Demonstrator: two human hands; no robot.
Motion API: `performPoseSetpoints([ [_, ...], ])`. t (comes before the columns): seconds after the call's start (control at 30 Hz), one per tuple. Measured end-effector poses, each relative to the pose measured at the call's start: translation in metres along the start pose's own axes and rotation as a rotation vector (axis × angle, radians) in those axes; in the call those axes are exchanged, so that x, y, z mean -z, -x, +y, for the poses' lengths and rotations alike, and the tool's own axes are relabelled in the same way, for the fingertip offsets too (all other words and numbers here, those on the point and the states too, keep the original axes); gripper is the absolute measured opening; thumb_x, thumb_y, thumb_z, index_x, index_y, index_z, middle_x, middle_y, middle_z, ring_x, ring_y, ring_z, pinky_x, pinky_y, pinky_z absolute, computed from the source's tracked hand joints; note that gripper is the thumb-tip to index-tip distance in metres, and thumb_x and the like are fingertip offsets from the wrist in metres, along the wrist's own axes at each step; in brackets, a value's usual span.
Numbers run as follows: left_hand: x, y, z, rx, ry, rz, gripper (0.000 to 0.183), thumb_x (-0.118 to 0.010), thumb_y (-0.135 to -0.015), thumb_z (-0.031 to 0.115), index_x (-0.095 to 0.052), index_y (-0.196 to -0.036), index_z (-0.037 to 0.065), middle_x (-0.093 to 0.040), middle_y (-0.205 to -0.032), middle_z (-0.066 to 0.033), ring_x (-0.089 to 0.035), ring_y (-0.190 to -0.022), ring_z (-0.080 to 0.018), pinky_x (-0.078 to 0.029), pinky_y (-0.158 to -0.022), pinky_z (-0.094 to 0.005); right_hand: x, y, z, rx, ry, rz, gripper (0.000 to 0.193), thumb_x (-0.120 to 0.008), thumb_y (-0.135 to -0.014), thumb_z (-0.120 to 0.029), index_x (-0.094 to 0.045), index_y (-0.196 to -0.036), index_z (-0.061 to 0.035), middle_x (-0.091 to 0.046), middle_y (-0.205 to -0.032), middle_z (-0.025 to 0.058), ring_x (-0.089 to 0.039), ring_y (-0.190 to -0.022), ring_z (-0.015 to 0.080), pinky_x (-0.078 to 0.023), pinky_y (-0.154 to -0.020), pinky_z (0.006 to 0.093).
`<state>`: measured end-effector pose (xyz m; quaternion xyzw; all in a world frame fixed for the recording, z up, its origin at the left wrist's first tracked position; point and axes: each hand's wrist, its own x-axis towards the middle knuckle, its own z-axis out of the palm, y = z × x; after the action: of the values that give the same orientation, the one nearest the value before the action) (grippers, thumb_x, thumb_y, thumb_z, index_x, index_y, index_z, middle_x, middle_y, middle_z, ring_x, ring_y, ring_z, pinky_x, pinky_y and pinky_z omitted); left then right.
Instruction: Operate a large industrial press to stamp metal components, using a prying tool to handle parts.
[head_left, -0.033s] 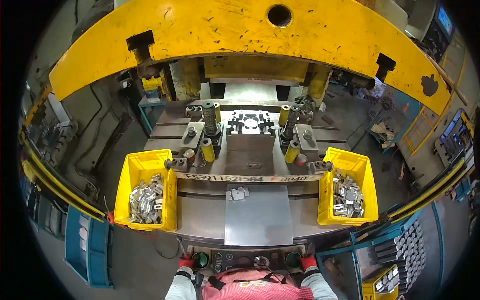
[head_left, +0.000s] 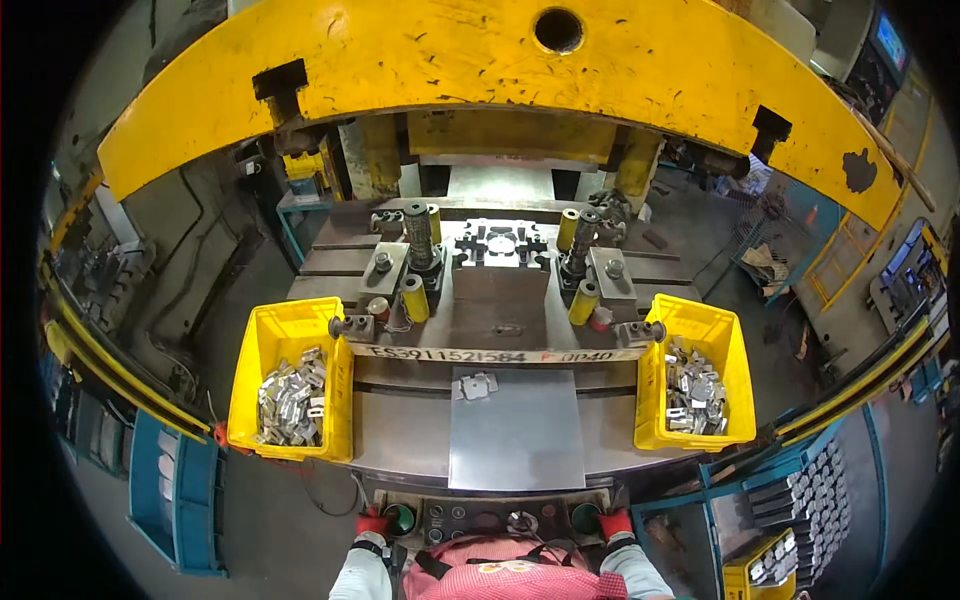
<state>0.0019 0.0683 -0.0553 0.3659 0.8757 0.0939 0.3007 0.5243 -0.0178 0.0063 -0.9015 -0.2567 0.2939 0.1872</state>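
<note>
My left hand (head_left: 375, 523), in a red glove, rests at the left end of the control panel (head_left: 465, 518), beside a round green-lined opening (head_left: 401, 518). At the panel's right end, my right hand (head_left: 614, 523), also red-gloved, lies beside a matching green opening (head_left: 586, 518). The fingers of both hands are too small and hidden to read. Beyond the panel, a grey metal sheet (head_left: 515, 440) lies on the press bed, with small flat metal parts (head_left: 475, 386) at its far left corner. Farther back stands a die (head_left: 500, 243) between guide posts and yellow cylinders.
Yellow bins of small metal parts stand left (head_left: 340, 400) and right (head_left: 740, 400) of the sheet. A yellow press beam (head_left: 430, 60) spans overhead. A blue rack (head_left: 175, 490) is at lower left; at lower right, another yellow bin (head_left: 738, 580) sits near rows of metal pieces (head_left: 820, 500).
</note>
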Motion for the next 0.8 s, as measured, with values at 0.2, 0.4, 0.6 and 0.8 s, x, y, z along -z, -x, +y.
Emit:
performPoseSetpoints([
  [0.2, 0.024, 0.018, 0.015, 0.083, 0.223, 0.011, 0.095, -0.08, -0.039, 0.038, -0.036, -0.109, -0.008, -0.047, -0.109, -0.0204, -0.045, -0.103, -0.0281, -0.038, -0.085, -0.0322, -0.015, -0.004, 0.008, -0.034, 0.034, -0.031, 0.071, -0.074, -0.051, -0.036, -0.043, -0.101, 0.0032, -0.054, -0.098, 0.0218, -0.051, -0.095, 0.0328, -0.042, -0.079, 0.0372],
  [0.4, 0.029, 0.02, 0.021, 0.156, 0.19, -0.005, 0.107, -0.081, -0.035, 0.039, -0.029, -0.114, -0.01, -0.043, -0.115, -0.0193, -0.043, -0.106, -0.0251, -0.037, -0.086, -0.0287, -0.011, -0.004, 0.002, -0.055, 0.069, -0.045, 0.073, -0.073, -0.052, -0.039, -0.042, -0.104, 0.0028, -0.053, -0.102, 0.0219, -0.049, -0.098, 0.0322, -0.041, -0.081, 0.0367],
  [0.6, 0.028, 0.023, 0.024, 0.089, 0.416, -0.025, 0.095, -0.083, -0.034, 0.026, -0.035, -0.108, -0.006, -0.05, -0.105, -0.0155, -0.05, -0.096, -0.0227, -0.042, -0.078, -0.0291, -0.012, -0.004, 0.008, -0.053, 0.047, -0.04, 0.074, -0.071, -0.053, -0.042, -0.043, -0.105, 0.0023, -0.053, -0.102, 0.0212, -0.049, -0.099, 0.0322, -0.04, -0.081, 0.0367],
  [0.8, 0.022, -0.005, 0.002, 0.064, 0.016, -0.182, 0.112, -0.069, -0.04, 0.062, -0.027, -0.126, 0.002, -0.032, -0.126, -0.0209, -0.035, -0.115, -0.0283, -0.033, -0.091, -0.0316, -0.017, -0.01, 0.014, -0.056, -0.003, -0.046, 0.069, -0.073, -0.052, -0.04, -0.044, -0.099, 0.0022, -0.055, -0.097, 0.0215, -0.052, -0.093, 0.0329, -0.042, -0.077, 0.0374],
])
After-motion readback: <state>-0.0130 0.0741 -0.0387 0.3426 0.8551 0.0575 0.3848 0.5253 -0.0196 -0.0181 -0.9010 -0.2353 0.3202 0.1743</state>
